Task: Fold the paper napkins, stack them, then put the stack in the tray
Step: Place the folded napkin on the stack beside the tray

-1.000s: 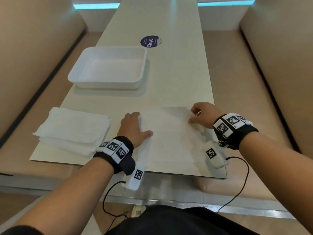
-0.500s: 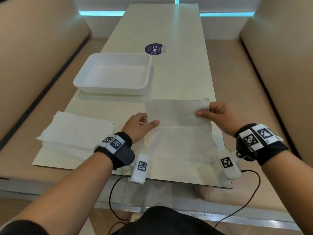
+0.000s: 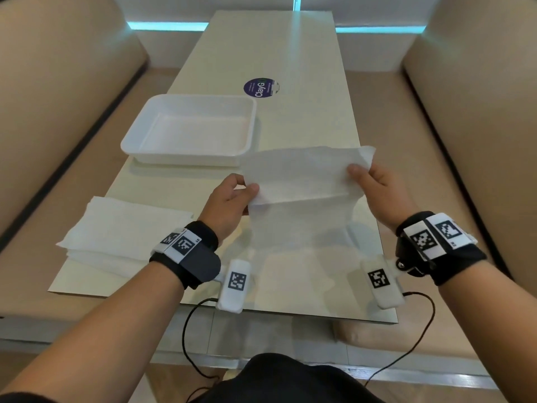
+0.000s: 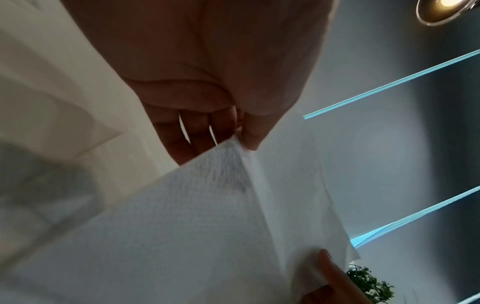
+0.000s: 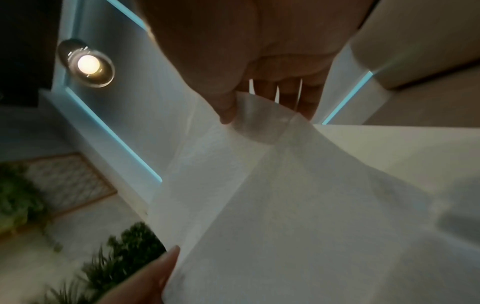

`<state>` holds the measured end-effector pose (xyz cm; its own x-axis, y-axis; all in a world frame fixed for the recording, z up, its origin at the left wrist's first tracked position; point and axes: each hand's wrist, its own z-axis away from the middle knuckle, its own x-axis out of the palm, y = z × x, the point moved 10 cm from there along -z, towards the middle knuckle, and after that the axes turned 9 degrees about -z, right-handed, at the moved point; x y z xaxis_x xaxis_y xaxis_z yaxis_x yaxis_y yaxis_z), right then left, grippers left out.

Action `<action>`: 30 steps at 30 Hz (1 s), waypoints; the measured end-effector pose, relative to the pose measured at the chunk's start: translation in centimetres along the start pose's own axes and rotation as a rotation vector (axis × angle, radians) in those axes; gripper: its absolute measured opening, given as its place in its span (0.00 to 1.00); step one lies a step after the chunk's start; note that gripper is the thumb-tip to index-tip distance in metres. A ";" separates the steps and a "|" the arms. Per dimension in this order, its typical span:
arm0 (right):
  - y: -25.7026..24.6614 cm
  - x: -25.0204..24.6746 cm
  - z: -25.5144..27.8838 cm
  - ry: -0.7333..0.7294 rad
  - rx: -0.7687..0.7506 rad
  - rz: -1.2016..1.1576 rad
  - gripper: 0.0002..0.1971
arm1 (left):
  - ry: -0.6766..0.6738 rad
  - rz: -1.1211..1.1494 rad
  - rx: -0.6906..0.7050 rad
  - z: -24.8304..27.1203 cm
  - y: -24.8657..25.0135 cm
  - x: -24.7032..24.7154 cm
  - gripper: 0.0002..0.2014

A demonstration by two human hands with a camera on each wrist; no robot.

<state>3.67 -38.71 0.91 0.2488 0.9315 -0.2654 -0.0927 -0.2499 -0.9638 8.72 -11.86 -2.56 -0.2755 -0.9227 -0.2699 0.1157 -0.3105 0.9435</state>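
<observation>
An unfolded white paper napkin (image 3: 302, 181) hangs in the air above the near table, stretched between both hands. My left hand (image 3: 247, 190) pinches its left edge; the wrist view shows thumb and fingers nipping the napkin (image 4: 207, 216) at its corner. My right hand (image 3: 359, 173) pinches the upper right corner, thumb on top, and the same napkin (image 5: 298, 205) drapes below it. The sheet's lower part trails down towards the table. A white empty tray (image 3: 191, 132) stands beyond my left hand. A stack of napkins (image 3: 122, 231) lies at the near left.
The long pale table (image 3: 290, 48) runs away from me, with a round purple sticker (image 3: 261, 87) behind the tray. Beige bench seats flank it on both sides. Wrist camera cables hang off the table's near edge.
Both hands have lifted the napkin off the table and spread it wide. The left hand went from pressing flat on it to pinching its edge; the right hand moved outward.
</observation>
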 end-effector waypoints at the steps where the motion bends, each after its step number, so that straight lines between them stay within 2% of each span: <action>1: 0.2 0.3 0.0 -0.031 0.033 -0.054 0.17 | 0.009 0.015 0.005 0.1 0.2 -0.3 0.03; 4: 1.2 1.3 0.8 -0.098 0.169 -0.164 0.24 | 0.056 0.030 0.002 0.5 0.5 -1.1 0.05; 6: 2.1 1.5 1.4 -0.120 0.218 -0.090 0.36 | 0.111 0.006 -0.021 0.5 -0.2 -1.9 0.06; 8: 2.9 1.4 1.7 -0.137 0.224 0.001 0.51 | 0.143 -0.022 -0.068 0.7 -1.2 -2.6 0.14; 10: 3.1 1.3 2.2 -0.147 0.220 0.032 0.58 | 0.112 -0.019 -0.104 1.0 -2.0 -2.6 0.25; 12: 2.7 1.6 2.6 -0.183 0.197 0.028 0.56 | 0.028 -0.001 -0.079 1.6 -1.6 -2.0 0.31; 14: 1.7 2.2 3.1 -0.236 0.154 0.020 0.46 | -0.072 -0.007 -0.025 2.4 -0.6 -1.3 0.33; 18: 0.8 2.3 3.8 -0.300 0.118 0.101 0.26 | -0.187 -0.211 0.079 3.3 0.8 -1.0 0.30; 20: 0.7 2.3 4.0 -0.311 0.115 0.115 0.21 | -0.181 -0.322 0.112 3.3 1.0 -1.4 0.25; 23: 0.9 2.4 4.2 -0.306 0.105 0.123 0.20 | -0.147 -0.435 0.160 3.4 1.6 -1.5 0.18; 30: 0.8 2.0 4.5 -0.308 0.079 0.150 0.12 | -0.066 -0.429 0.159 3.8 2.0 -2.5 0.07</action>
<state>-0.27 -35.79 -0.25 -0.0749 0.9251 -0.3722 -0.1834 -0.3797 -0.9068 5.98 -9.25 0.71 -0.3271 -0.7001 -0.6348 -0.1688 -0.6176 0.7681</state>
